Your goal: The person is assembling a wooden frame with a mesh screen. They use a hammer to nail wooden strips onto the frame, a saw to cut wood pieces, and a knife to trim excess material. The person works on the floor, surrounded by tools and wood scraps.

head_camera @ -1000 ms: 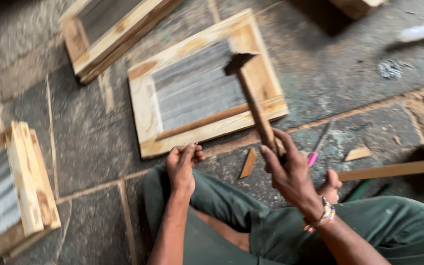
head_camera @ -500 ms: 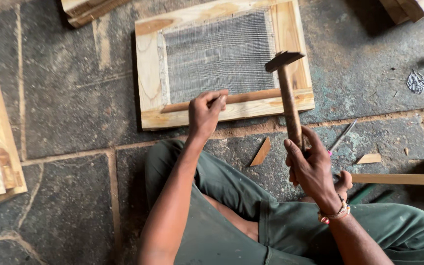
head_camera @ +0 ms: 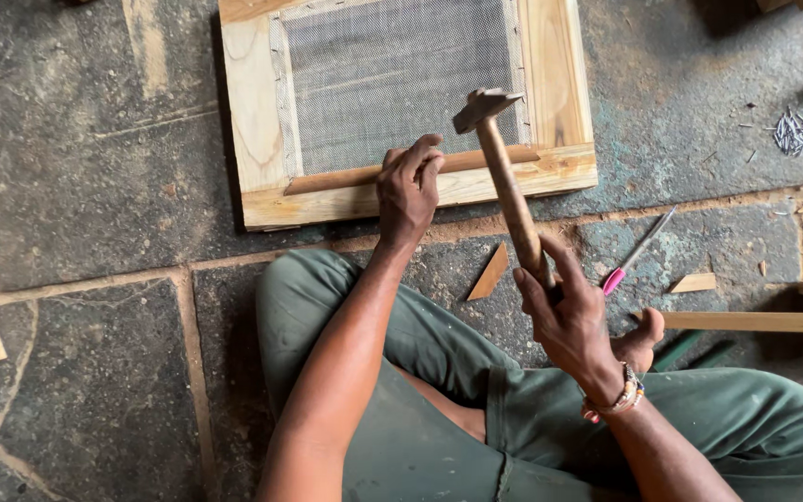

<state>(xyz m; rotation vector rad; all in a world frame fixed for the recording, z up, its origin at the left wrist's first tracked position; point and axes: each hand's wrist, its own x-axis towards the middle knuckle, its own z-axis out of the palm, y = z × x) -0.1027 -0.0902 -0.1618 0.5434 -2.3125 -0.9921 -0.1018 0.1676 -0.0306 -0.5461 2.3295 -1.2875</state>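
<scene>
The right hand (head_camera: 569,316) is closed around the lower end of a wooden-handled hammer (head_camera: 504,177); its grip is full on the shaft, fingers wrapped and thumb along the side, and the hammer stands tilted with its dark metal head up and to the left, hanging above the lower rail of a wooden frame (head_camera: 257,121) without touching it. The frame lies flat on the stone floor (head_camera: 95,167); grey wire mesh (head_camera: 392,74) fills its middle, and a thin wooden strip (head_camera: 336,177) runs along the mesh's lower edge just inside the bottom rail. The left hand (head_camera: 408,191) rests on that bottom rail — fingertips bent down and pinched close together at the strip, just left of the hammer head; whether they hold a small nail there cannot be told. A beaded bracelet (head_camera: 617,400) sits on the right wrist; both forearms reach out over crossed legs in green trousers (head_camera: 420,437). On the floor between frame and legs lies a small wooden wedge (head_camera: 490,273); right of the hammer shaft lies a slim tool with a pink handle (head_camera: 634,253), and further right a second wood offcut (head_camera: 696,282) and a long wooden batten (head_camera: 755,322). A loose heap of small nails (head_camera: 792,130) lies well apart at the upper right.
</scene>
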